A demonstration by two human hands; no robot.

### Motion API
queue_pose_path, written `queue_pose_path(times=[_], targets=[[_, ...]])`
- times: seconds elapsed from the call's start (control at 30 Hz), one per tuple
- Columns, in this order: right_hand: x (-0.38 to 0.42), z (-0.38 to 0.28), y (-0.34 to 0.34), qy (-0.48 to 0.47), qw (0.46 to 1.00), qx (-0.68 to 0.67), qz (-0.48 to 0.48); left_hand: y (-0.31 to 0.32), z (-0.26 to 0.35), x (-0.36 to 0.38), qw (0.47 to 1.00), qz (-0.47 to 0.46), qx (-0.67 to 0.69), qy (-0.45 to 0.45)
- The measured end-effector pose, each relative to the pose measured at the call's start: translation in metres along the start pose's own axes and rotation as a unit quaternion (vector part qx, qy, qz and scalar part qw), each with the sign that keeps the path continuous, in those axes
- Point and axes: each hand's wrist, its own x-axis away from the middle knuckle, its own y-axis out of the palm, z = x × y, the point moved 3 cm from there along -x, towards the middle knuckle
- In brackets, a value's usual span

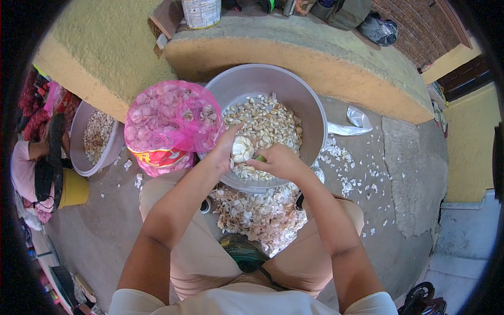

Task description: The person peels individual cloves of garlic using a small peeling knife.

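Over the near side of a large grey tub [315, 110], my left hand [226, 148] is closed around a white garlic bulb [243, 149]. My right hand [281, 161] is closed on a small tool with a green handle [260, 158], held against the bulb's right side; its blade is hidden. Many loose garlic cloves [268, 121] cover the tub's bottom below both hands. Left of the tub stands a pink mesh bag [157, 113] full of garlic bulbs. Between my feet lies a pile of garlic skins [257, 212].
A low yellow wall [294, 60] runs behind the tub. On the left, a person [31, 173] sits by another tub [113, 149] of cloves and a yellow bucket [74, 188]. Skins and a silvery strip [357, 123] lie on the floor at right.
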Motion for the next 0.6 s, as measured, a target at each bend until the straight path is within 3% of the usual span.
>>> queue_pose_path(times=[0.1,0.3,0.47,0.6], targets=[[0.001,-0.008,0.005,-0.033,0.997,0.070,-0.014,-0.008,0.001,-0.004,1.000,-0.023,0.007,-0.001],[0.005,-0.008,0.042,-0.002,0.979,0.140,-0.149,-0.006,0.011,0.001,0.997,-0.074,0.023,-0.002],[0.012,-0.004,0.061,-0.019,0.962,0.019,-0.273,-0.010,0.013,-0.001,0.995,-0.102,0.021,-0.006],[0.015,-0.002,0.068,-0.080,0.941,-0.028,-0.327,-0.008,0.013,-0.002,0.998,-0.065,0.026,0.004]])
